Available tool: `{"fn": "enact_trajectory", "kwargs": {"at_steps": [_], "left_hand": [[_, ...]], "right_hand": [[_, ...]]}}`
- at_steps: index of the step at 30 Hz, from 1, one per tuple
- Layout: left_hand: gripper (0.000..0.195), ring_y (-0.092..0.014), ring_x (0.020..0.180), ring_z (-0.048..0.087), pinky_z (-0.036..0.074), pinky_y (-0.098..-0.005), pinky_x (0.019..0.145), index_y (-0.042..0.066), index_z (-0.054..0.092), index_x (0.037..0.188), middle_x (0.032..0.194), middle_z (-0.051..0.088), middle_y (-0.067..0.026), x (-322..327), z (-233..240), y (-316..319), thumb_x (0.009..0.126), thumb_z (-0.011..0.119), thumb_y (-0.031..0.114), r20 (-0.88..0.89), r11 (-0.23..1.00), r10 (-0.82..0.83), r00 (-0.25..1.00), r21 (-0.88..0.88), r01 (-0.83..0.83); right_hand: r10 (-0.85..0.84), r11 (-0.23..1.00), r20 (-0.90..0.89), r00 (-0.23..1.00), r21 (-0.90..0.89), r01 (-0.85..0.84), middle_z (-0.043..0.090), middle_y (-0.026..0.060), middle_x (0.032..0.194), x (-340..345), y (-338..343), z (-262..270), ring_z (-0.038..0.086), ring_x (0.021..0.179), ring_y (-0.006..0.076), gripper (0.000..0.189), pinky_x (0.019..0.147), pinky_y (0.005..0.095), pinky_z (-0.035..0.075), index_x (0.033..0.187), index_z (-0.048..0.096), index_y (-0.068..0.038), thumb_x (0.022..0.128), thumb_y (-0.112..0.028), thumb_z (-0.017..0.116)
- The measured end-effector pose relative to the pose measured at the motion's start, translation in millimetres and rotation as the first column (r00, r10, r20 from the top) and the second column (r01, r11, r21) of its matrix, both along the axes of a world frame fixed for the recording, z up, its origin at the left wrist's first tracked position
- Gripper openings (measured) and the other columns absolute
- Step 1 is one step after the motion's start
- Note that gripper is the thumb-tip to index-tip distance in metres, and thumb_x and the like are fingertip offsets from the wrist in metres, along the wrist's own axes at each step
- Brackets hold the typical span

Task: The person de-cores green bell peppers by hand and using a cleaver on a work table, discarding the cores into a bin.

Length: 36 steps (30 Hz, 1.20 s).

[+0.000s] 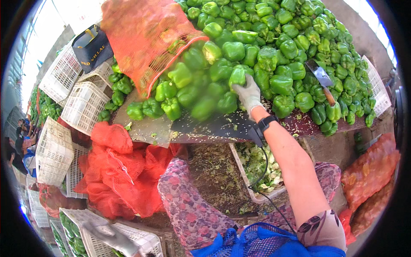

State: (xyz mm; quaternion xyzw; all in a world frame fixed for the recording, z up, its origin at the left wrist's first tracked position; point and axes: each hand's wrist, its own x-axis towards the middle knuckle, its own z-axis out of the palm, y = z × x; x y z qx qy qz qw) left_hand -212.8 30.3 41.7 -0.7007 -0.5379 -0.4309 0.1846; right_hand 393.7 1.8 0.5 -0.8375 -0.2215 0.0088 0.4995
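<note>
My right hand (pixel 248 93), in a pale glove, grips a green bell pepper (pixel 237 77) at the front of a large heap of bell peppers (pixel 290 49). Left of it, an orange mesh sack (pixel 144 35) lies with its mouth towards the heap. Several peppers (pixel 200 93) before that mouth look blurred. A broad-bladed knife (pixel 319 74) with a wooden handle rests on the heap to the right. At the lower left, my left hand (pixel 112 237), gloved and blurred, is over a white plastic crate (pixel 80 221). Its fingers are spread, and I see nothing in them.
Seeds litter the tabletop (pixel 205 128). Beneath its edge, a tub (pixel 239 170) holds pale trimmings. Red mesh sacks (pixel 128 180) are bunched beside my left leg. White crates (pixel 54 151) and a dark tote bag (pixel 93 48) stand left. Filled mesh sacks (pixel 369 170) lie right. People (pixel 25 147) are far left.
</note>
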Motion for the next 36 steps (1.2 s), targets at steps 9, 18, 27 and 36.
{"fn": "enact_trajectory", "kwargs": {"at_steps": [9,18,27,36], "left_hand": [[0.077,-0.026,0.132,0.039,0.032,-0.0374,0.109,0.003,0.02,0.151,0.148,0.035,-0.0153,303.8,-26.9,-49.2,0.089,0.064,0.014,0.997,-0.118,-0.007,0.076,-0.076,0.99],[0.034,-0.02,0.101,0.059,0.051,-0.0347,0.085,0.009,0.049,0.123,0.112,0.058,-0.0073,309.8,-98.4,-102.9,0.092,0.058,0.022,0.848,-0.167,0.522,0.094,-0.006,0.986],[0.028,-0.018,0.093,0.063,0.052,-0.0351,0.085,0.011,0.059,0.11,0.102,0.064,-0.0028,299.3,-129.0,-114.9,0.092,0.06,0.032,0.825,-0.261,0.546,0.147,0.001,0.965],[0.042,-0.02,0.097,0.06,0.052,-0.0335,0.082,0.01,0.051,0.125,0.11,0.057,-0.0068,301.3,-102.3,-109.3,0.089,0.062,0.029,0.834,-0.161,0.541,0.108,-0.023,0.987]], "right_hand": [[0.63,0.775,0.269,0.729,-0.282,-0.565,0.059,0.017,0.117,-143.7,-115.6,42.2,0.056,0.11,0.0345,0.058,0.098,0.0427,0.044,0.124,0.053,-0.005,0.074,-0.025,0.074],[0.742,0.652,0.131,0.658,-0.374,-0.66,0.052,0.0178,0.124,-187.1,-169.5,-21.7,0.05,0.115,0.0377,0.06,0.1,0.0442,0.041,0.127,0.05,-0.005,0.077,-0.031,0.069],[0.698,0.663,-0.01,0.716,-0.367,-0.652,0.058,0.0193,0.11,-198.9,-188.2,-16.6,0.055,0.106,0.0368,0.055,0.092,0.0429,0.046,0.117,0.059,-0.007,0.071,-0.036,0.072],[0.731,0.664,0.117,0.672,-0.351,-0.66,0.059,0.0186,0.118,-206.9,-189.3,-16.0,0.054,0.112,0.036,0.056,0.094,0.0439,0.045,0.121,0.054,-0.005,0.075,-0.033,0.071]]}}
